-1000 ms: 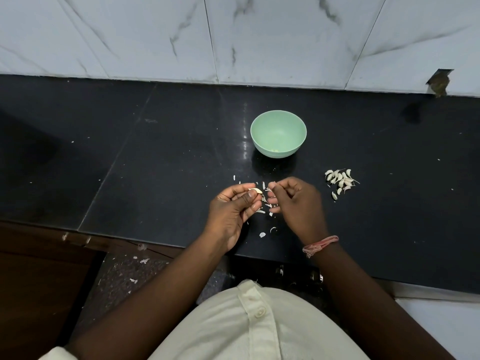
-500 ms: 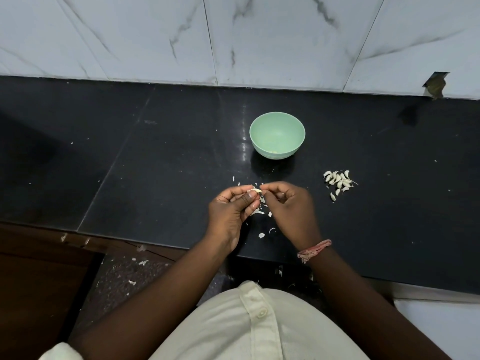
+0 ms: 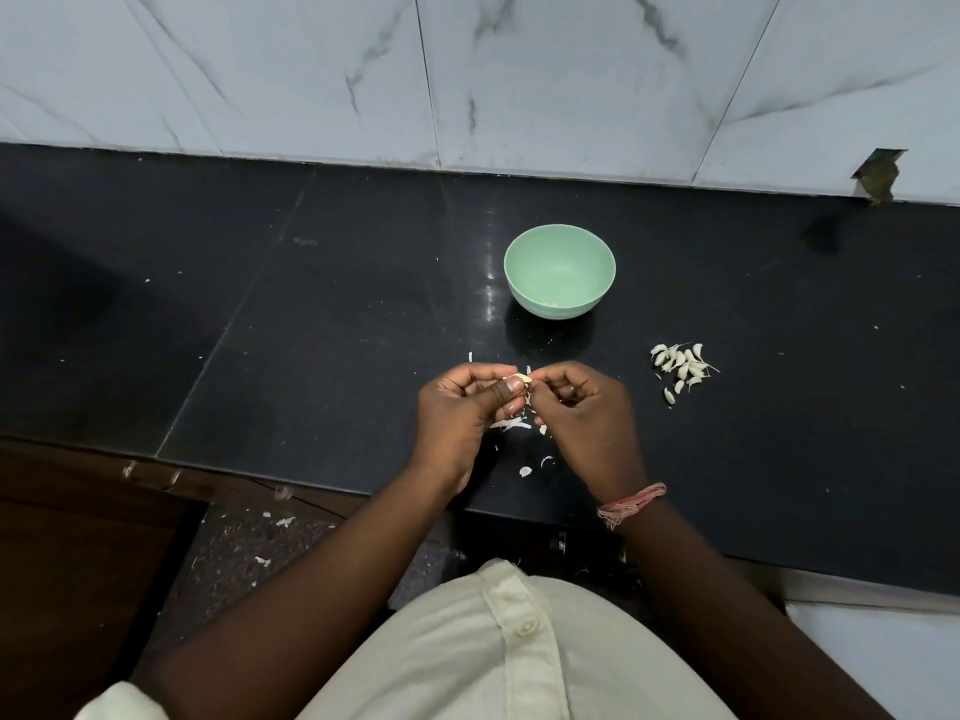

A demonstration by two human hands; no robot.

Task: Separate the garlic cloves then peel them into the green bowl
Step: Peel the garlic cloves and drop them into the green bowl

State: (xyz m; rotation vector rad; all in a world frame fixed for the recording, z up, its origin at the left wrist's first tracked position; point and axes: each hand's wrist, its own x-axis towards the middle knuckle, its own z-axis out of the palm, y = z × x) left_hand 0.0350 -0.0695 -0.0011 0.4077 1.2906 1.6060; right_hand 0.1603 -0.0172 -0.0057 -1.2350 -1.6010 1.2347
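A small garlic clove [image 3: 519, 379] is pinched between the thumb and fingers of my left hand [image 3: 462, 413] above the black counter. My right hand [image 3: 582, 413] meets it from the right, its fingertips pinching the clove's end or skin. The green bowl [image 3: 559, 270] stands behind the hands, with a few pale pieces at its bottom. A heap of unpeeled cloves [image 3: 680, 368] lies on the counter to the right of my right hand.
Scraps of white garlic skin [image 3: 517, 423] lie under and in front of the hands, some near the counter's front edge [image 3: 322, 472]. More scraps lie on the floor below. A marble-tiled wall [image 3: 467, 80] closes the back of the counter.
My right hand has moved left and closed in on the clove held in my left hand; a second ago it was a little apart. The left hand has barely moved.
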